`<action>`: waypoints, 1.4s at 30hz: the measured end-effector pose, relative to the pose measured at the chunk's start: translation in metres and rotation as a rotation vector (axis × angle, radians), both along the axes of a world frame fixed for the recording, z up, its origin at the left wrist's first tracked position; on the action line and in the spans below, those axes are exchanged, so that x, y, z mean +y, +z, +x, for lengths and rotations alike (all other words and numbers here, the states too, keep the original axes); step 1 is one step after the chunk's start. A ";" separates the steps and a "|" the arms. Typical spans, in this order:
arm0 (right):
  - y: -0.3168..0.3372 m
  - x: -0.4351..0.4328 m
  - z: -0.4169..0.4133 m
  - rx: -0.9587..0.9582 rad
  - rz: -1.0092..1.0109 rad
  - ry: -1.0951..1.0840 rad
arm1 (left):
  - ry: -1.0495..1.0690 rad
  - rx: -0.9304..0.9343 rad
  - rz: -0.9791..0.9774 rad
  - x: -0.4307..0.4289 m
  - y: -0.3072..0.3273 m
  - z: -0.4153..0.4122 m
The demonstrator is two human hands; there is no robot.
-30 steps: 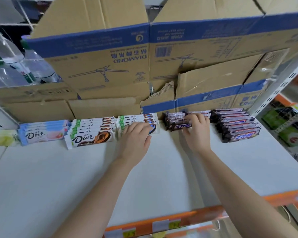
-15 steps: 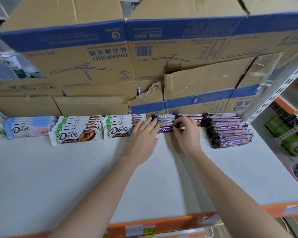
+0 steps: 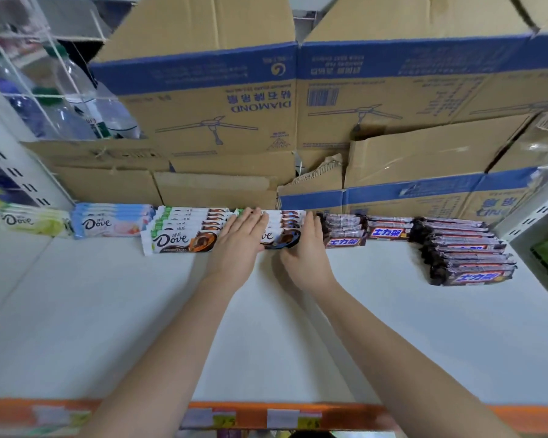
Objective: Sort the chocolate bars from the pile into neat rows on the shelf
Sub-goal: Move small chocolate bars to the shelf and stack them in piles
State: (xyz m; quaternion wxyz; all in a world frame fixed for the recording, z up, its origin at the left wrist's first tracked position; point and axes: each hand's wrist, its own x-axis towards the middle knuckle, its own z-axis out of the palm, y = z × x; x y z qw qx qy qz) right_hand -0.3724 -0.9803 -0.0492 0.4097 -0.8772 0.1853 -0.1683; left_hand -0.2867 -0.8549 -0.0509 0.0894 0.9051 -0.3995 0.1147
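Both our hands bracketed one white Dove stack on the shelf: left hand flat and open on it, right hand cupping its end, fingers apparently loose. Snickers rows lay just rightward.

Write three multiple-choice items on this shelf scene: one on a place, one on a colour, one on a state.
1. Where do both hands rest?
A. the Dove stack with the dark blue end
B. the pale green Dove bar
C. the shelf's front lip

2. What colour is the shelf's front lip?
A. green
B. orange
C. black

3. How is the left hand?
A. fisted
B. lifting a bar
C. flat, fingers extended

Answers:
1 A: left and right hand flank that stack.
2 B: an orange strip.
3 C: palm down on wrappers.
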 end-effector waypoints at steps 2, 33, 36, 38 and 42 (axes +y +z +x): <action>0.000 -0.001 0.004 -0.037 0.065 -0.023 | -0.008 -0.003 -0.006 0.001 0.000 0.001; -0.006 0.042 0.030 -0.036 -0.082 -0.224 | 0.033 0.054 -0.005 0.095 -0.002 0.045; -0.004 0.047 0.029 -0.042 -0.068 -0.221 | 0.044 0.054 -0.008 0.095 -0.001 0.044; -0.003 0.046 0.028 -0.050 -0.059 -0.211 | 0.052 0.048 -0.021 0.094 -0.002 0.044; 0.001 0.046 0.022 -0.050 -0.199 -0.228 | 0.051 0.045 -0.029 0.096 -0.002 0.042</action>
